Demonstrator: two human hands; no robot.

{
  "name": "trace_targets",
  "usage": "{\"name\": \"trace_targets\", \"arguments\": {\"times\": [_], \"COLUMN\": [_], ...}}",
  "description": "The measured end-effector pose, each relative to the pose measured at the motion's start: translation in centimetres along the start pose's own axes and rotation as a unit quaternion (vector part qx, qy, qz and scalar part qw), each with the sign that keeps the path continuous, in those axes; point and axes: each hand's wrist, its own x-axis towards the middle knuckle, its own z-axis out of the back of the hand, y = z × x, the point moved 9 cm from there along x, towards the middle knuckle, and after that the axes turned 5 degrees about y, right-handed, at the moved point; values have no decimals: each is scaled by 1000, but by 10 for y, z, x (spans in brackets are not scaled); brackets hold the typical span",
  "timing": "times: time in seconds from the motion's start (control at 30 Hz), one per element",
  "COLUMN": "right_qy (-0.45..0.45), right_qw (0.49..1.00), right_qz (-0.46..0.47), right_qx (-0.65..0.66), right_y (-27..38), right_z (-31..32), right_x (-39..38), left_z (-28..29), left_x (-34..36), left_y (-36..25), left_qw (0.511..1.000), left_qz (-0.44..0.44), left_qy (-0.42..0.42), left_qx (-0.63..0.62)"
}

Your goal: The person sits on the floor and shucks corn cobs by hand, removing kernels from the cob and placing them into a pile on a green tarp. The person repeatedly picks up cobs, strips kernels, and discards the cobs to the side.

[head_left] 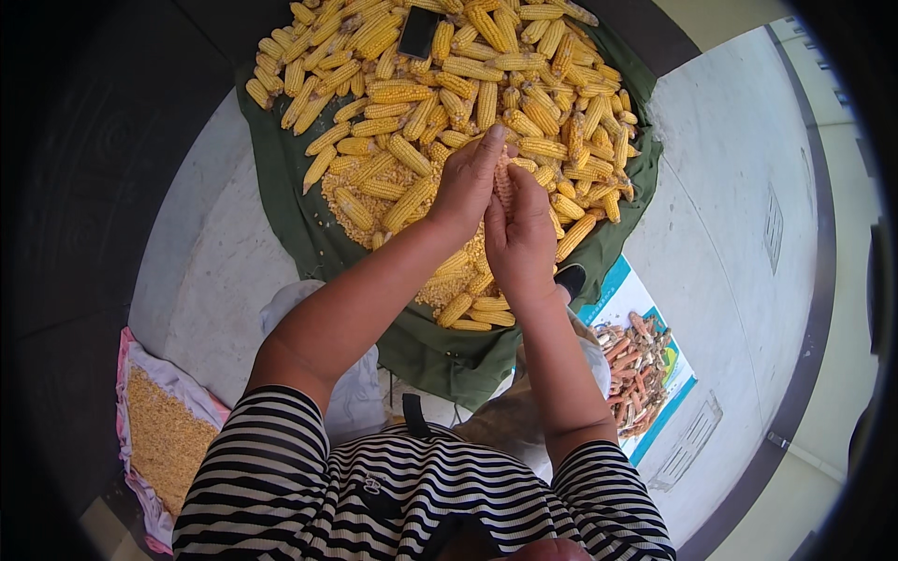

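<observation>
Both of my hands are closed round one corn cob (503, 181) above the pile, and much of its visible side looks pinkish and stripped. My left hand (463, 182) grips it from the left, thumb near the top end, while my right hand (524, 238) holds it from the right and lower down. Beneath them lies a heap of yellow corn cobs (393, 93) with loose kernels (341, 201) among them, on a dark green cloth (290, 234). My fingers hide part of the held cob.
A black phone (418, 34) rests atop the cobs. At lower left, a pink-edged sheet (140, 361) holds kernels (168, 439). At right, stripped cobs (636, 374) lie on a white-and-blue sheet (619, 282). My legs, one dark shoe (571, 278) showing, flank the cloth's near part on pale paving (730, 280).
</observation>
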Motion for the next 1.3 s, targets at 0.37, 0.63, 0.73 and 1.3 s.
{"name": "trace_targets", "arguments": {"times": [0.37,0.63,0.73,1.3], "right_qy": [1,-26,-24,-59], "right_qw": [999,997,993,998], "right_qz": [11,4,-18,9], "right_qx": [-39,76,113,14], "right_y": [8,-3,-12,-11], "right_z": [2,2,-4,25], "right_x": [-2,-9,-11,2], "left_z": [-2,-10,-8,6], "left_x": [-7,-17,-16,4], "left_y": [-14,-28,-25,14], "left_qw": [990,980,984,973], "left_qz": [-117,-158,-138,130], "left_qy": [4,30,28,13], "left_qx": [75,116,113,-191]}}
